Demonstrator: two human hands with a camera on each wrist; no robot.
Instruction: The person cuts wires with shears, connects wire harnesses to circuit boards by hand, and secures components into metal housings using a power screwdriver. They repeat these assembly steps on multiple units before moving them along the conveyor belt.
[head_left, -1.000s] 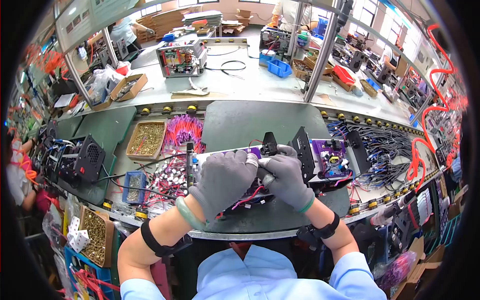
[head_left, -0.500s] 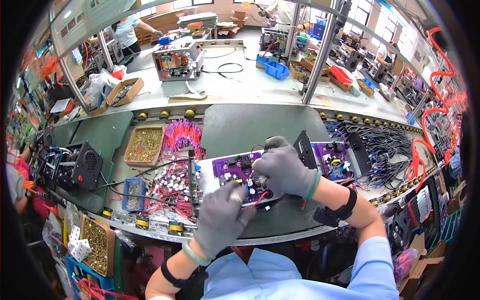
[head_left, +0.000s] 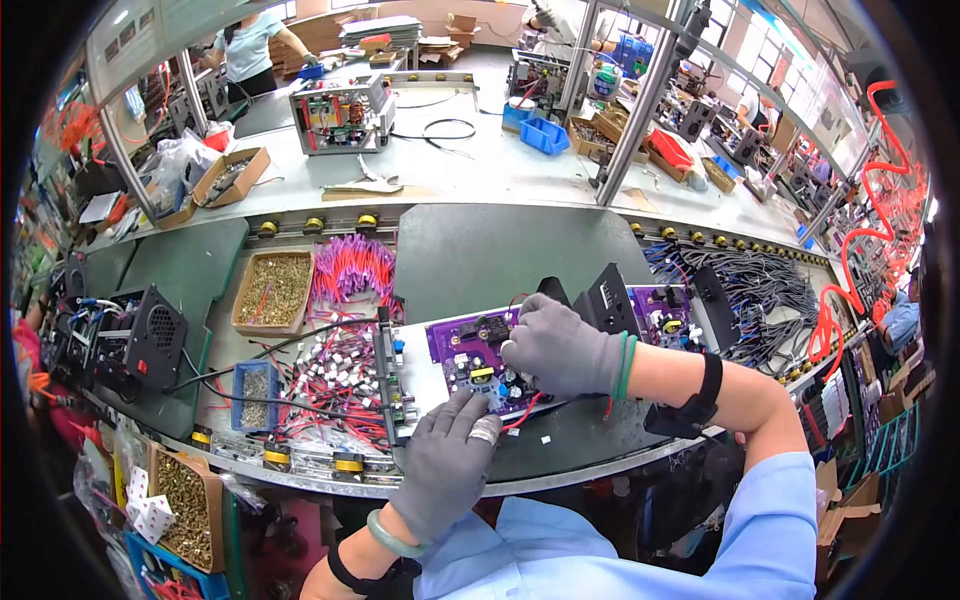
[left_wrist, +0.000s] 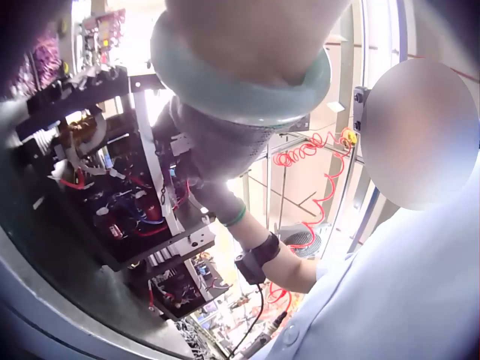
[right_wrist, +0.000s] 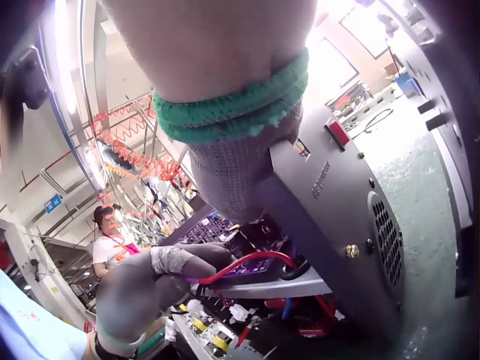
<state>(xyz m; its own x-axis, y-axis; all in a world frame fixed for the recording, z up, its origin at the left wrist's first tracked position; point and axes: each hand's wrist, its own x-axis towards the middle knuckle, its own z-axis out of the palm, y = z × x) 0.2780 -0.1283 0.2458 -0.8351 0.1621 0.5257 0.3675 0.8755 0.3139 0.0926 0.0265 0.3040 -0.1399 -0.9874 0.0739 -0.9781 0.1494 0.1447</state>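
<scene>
A purple circuit board (head_left: 455, 345) with capacitors and a yellow-wrapped part lies on a pale metal chassis with black end panels. My right hand (head_left: 565, 345), in a grey glove, is over the board's right side with fingers curled, close to the upright black panel (head_left: 605, 300); I cannot tell what is between its fingertips. My gloved left hand (head_left: 450, 460) lies back upward at the board's front edge, its fingers loosely extended. Seen from the right wrist, a red wire (right_wrist: 251, 259) runs from near the left fingertips to the black end panel (right_wrist: 330, 202).
A second purple board (head_left: 660, 310) sits just right. Left are a box of brass screws (head_left: 272, 290), a blue bin (head_left: 255, 395), and white-connector wires (head_left: 330, 390). Grey cables (head_left: 760, 300) are piled right. A black unit (head_left: 140, 335) stands far left; people work beyond the frame posts.
My hands, together over the board's upper part a second ago, have parted. The left came down to the front edge and its fingers straightened; the right stayed over the board's right side, its forearm swinging outward.
</scene>
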